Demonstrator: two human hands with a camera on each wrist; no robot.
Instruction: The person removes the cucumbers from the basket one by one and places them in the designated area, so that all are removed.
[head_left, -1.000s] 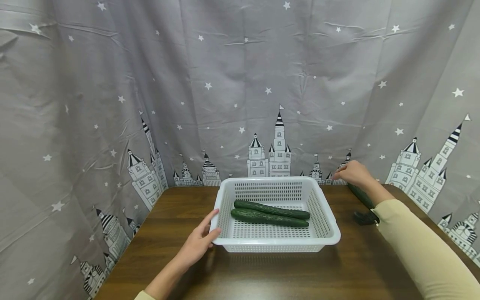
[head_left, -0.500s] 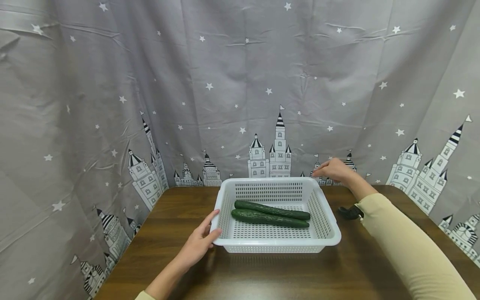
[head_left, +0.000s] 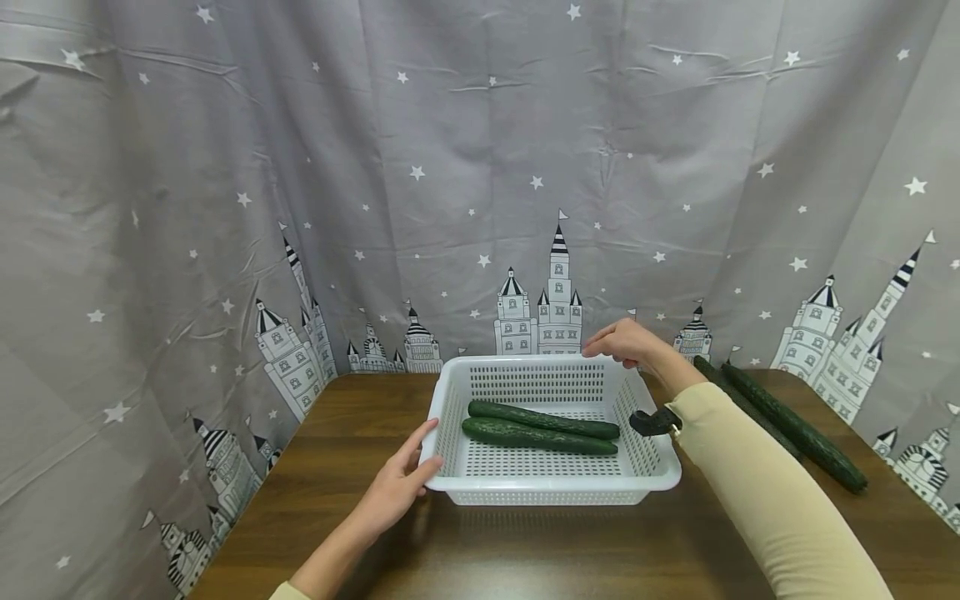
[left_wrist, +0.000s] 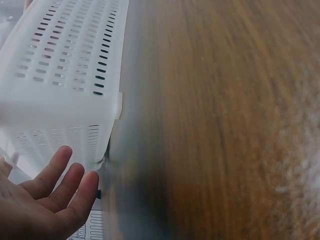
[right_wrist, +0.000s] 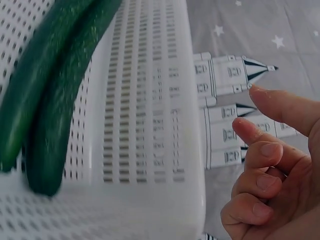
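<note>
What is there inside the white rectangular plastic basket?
Two long dark-green cucumbers lie side by side inside the white basket; whatever is directly beneath them is covered.

A grey star-and-castle curtain (head_left: 465, 167) behind a brown wood-grain table (head_left: 525, 546)

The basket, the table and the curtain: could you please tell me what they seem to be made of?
Basket: most likely white plastic with a smooth, slight sheen; thin slotted walls and a rounded rim suggest moulding.
Table: brown wood grain with a glossy finish that reflects light; solid wood or laminate, I can't tell.
Curtain: apparently matte printed fabric, given its folds and creases.
</note>
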